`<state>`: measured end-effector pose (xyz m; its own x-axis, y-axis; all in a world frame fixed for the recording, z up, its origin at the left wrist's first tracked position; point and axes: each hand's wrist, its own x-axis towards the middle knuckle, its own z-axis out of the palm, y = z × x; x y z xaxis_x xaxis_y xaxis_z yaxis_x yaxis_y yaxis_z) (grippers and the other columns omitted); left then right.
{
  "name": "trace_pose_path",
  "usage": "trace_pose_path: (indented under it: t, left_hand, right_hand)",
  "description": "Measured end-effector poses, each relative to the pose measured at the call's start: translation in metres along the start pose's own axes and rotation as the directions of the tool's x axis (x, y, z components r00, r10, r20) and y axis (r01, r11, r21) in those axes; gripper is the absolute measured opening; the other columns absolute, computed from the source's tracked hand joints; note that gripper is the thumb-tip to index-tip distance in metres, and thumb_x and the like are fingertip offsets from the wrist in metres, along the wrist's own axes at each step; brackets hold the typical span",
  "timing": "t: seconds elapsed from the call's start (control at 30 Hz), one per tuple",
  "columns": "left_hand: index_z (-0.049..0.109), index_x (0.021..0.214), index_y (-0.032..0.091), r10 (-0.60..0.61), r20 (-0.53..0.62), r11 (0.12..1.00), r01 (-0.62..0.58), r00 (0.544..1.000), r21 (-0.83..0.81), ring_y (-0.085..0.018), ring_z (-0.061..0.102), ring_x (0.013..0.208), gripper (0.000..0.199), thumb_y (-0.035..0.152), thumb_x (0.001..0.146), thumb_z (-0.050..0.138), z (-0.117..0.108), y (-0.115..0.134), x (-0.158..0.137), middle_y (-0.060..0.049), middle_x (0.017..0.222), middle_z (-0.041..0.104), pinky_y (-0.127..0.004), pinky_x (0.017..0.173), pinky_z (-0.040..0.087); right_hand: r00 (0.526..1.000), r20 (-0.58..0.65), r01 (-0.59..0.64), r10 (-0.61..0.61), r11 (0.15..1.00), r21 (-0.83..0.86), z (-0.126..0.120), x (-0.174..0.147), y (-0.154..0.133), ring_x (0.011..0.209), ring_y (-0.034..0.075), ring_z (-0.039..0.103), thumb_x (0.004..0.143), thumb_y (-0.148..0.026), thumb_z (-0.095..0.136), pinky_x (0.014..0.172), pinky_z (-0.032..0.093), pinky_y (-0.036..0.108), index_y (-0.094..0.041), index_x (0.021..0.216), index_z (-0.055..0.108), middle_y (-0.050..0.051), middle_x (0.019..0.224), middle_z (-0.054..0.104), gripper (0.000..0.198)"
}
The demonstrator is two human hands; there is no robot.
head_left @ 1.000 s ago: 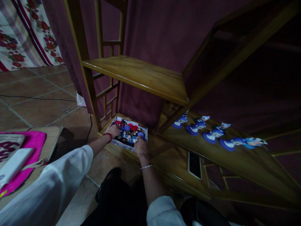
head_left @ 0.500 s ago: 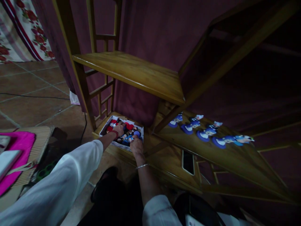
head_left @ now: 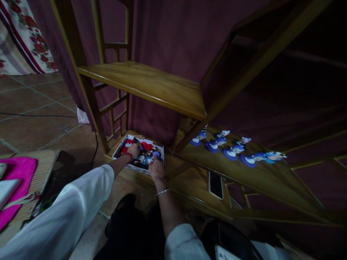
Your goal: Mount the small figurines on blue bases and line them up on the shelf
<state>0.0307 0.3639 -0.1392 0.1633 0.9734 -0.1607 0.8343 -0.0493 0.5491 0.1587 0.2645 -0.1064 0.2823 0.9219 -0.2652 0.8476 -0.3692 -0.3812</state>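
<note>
A shallow white box filled with small red, black and blue figurines sits on the low shelf. My left hand, with a red bead bracelet at the wrist, reaches into its left half. Its fingers are curled, and a purplish part of a figurine shows at the fingertips. At the box's right front, my right hand closes on a blue-clothed figurine beside a round purple base. The hand hides part of that figurine.
Several figurines on purple bases stand in a row on the shelf to the right. A phone lies on the lower shelf. Above the box juts a wooden shelf board. A pink cloth lies on a mat at left.
My left hand has shifted slightly left and its fingers have curled, with a purplish piece now showing at the fingertips. My right hand stays at the same figurine. The view has shifted slightly.
</note>
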Motion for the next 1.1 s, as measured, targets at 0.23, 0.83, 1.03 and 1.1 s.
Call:
trace_pose_path:
  t: [0.23, 0.83, 1.03, 1.1]
  left_hand:
    - [0.056, 0.105, 0.020, -0.076, 0.017, 0.975, 0.078, 0.997, -0.210, -0.013, 0.060, 0.085, 0.028, 0.020, 0.078, 0.049, -0.009, 0.004, -0.013, -0.004, 0.095, 0.064, -0.018, 0.067, 0.046]
    - [0.050, 0.110, 0.014, -0.140, 0.217, 0.359, 0.254, 0.966, -0.898, -0.009, 0.057, 0.051, 0.033, 0.007, 0.081, 0.038, -0.026, 0.037, -0.079, -0.004, 0.075, 0.062, -0.019, 0.051, 0.046]
    - [0.057, 0.097, 0.016, -0.098, 0.264, 0.195, 0.278, 0.960, -0.941, -0.008, 0.054, 0.047, 0.025, 0.010, 0.078, 0.042, -0.031, 0.047, -0.104, -0.001, 0.070, 0.060, -0.018, 0.044, 0.040]
    - [0.059, 0.092, 0.017, -0.071, 0.262, 0.154, 0.270, 0.962, -0.950, -0.008, 0.054, 0.052, 0.021, 0.011, 0.077, 0.045, -0.035, 0.052, -0.114, -0.001, 0.072, 0.061, -0.018, 0.047, 0.041]
  right_hand:
    - [0.999, -0.042, 0.037, -0.033, 0.993, 0.109, 0.001, 0.006, 0.004, 0.085, 0.012, 0.060, 0.081, -0.014, 0.040, 0.071, 0.042, 0.018, -0.021, 0.106, 0.050, 0.003, 0.092, 0.064, 0.028]
    - [0.987, -0.102, 0.074, 0.124, 0.214, 0.974, -0.002, -0.025, -0.001, 0.072, 0.014, 0.058, 0.060, -0.019, 0.055, 0.060, 0.054, 0.026, -0.021, 0.093, 0.057, -0.001, 0.078, 0.057, 0.034]
    - [0.988, -0.130, 0.123, 0.082, 0.082, 0.989, -0.008, -0.048, -0.004, 0.072, 0.012, 0.058, 0.057, -0.025, 0.061, 0.066, 0.053, 0.027, -0.020, 0.094, 0.057, 0.001, 0.084, 0.058, 0.037]
    - [0.989, -0.137, 0.132, 0.052, 0.093, 0.987, -0.010, -0.055, -0.005, 0.071, 0.012, 0.058, 0.057, -0.029, 0.063, 0.066, 0.052, 0.028, -0.020, 0.096, 0.056, 0.001, 0.084, 0.059, 0.040]
